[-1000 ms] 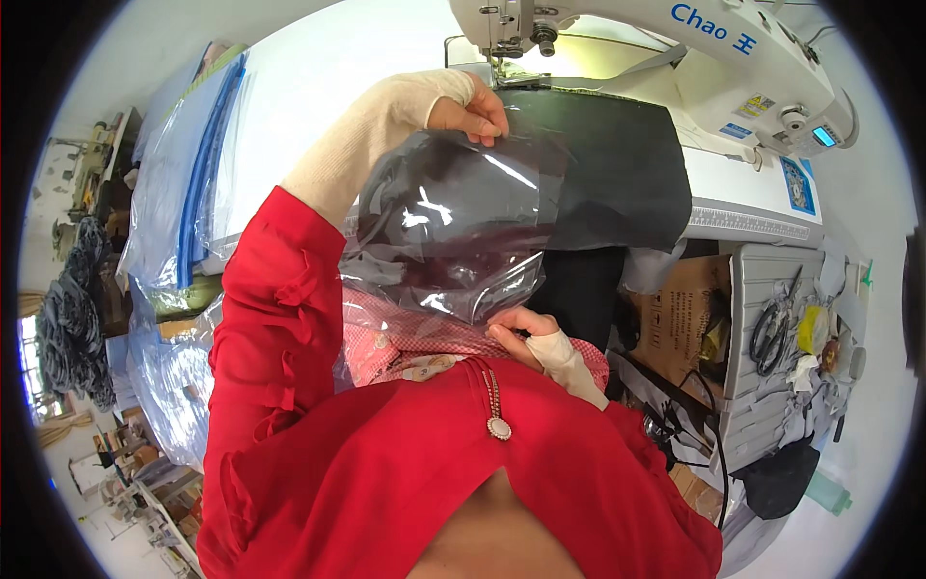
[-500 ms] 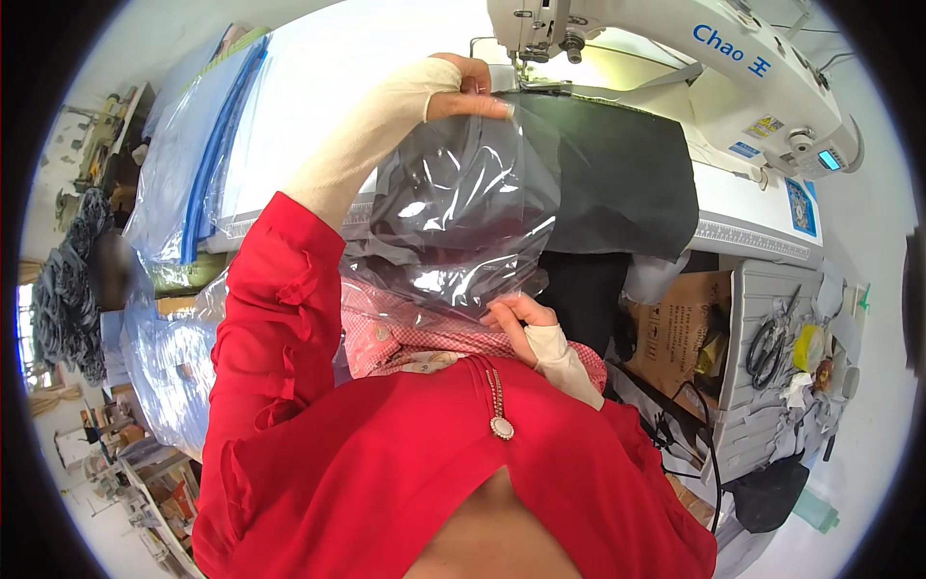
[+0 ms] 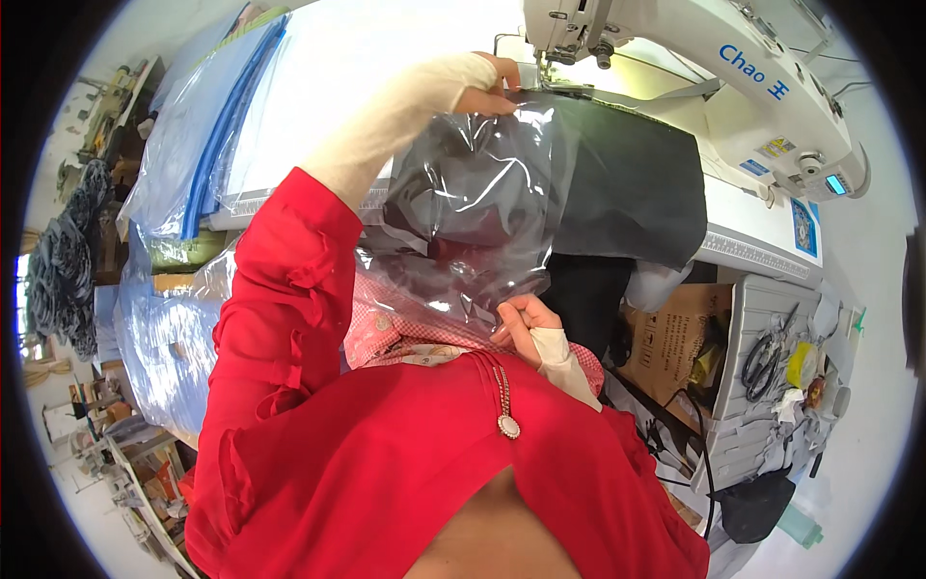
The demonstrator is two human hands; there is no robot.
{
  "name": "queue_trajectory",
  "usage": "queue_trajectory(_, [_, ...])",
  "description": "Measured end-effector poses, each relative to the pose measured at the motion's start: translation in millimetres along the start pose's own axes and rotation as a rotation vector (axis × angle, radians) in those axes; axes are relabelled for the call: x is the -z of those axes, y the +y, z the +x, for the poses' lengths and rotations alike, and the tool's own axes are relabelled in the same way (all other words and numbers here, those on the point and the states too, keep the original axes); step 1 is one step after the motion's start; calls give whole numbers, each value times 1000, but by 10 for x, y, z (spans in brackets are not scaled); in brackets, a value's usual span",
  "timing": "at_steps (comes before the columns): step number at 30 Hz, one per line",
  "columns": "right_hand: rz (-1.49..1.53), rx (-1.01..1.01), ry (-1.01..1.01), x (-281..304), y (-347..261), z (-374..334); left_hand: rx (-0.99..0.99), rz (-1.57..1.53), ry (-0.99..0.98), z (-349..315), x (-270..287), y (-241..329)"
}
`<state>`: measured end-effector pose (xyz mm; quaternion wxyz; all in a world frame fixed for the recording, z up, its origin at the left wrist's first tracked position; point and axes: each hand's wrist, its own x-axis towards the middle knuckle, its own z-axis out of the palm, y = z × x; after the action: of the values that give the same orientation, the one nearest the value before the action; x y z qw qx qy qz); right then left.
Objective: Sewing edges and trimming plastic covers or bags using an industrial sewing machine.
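Note:
My left hand [image 3: 490, 89] reaches to the far edge of a clear plastic sheet [image 3: 473, 198], just left of the sewing machine's needle area. Its thumb and fingers pinch that edge. Near my body, my right hand [image 3: 529, 323] grips the sheet's near edge between thumb and curled fingers. Glossy and wrinkled, the sheet spans the gap between both hands. To its right, a black fabric panel [image 3: 641, 179] lies over the table edge, its far edge close to the presser foot [image 3: 564, 91]. The overlap of plastic and panel at the needle is partly hidden by my left hand.
The white sewing machine [image 3: 675, 39] arches over the table's right side. Blue-edged plastic sheets [image 3: 217, 125] lie at left. A ruler strip [image 3: 757, 253] follows the table's front edge. At right, scissors [image 3: 767, 362] and yellow tape [image 3: 802, 365] rest on a grey surface beside a cardboard box [image 3: 666, 338].
The view has shifted a little, so the machine and table appear farther right. My right hand's fingers are more curled on the plastic edge. Both hands keep hold of the sheet.

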<state>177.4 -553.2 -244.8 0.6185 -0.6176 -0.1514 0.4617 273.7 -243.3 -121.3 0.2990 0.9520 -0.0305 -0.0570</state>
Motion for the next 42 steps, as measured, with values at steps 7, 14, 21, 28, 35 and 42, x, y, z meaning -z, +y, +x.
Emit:
queue_trajectory(7, [-70, 118, -44, 43, 118, -13, 95, -215, 61, 30, -250, 37])
queue_trajectory(14, [18, 38, -62, 18, 38, -4, -29, -56, 87, 19, -163, -11])
queue_trajectory(21, [-49, 101, -66, 48, 58, -5, 42, 105, 208, 52, -217, 205])
queue_trajectory(28, [-33, 78, -41, 32, 12, -41, -11, -373, 47, 114, -218, -11])
queue_trajectory(35, [97, 145, 17, 75, 42, 43, -47, -312, 136, 115, -134, 9])
queue_trajectory(42, [-17, 413, 170, 51, -279, 217, -64, -412, -14, 41, -125, 186])
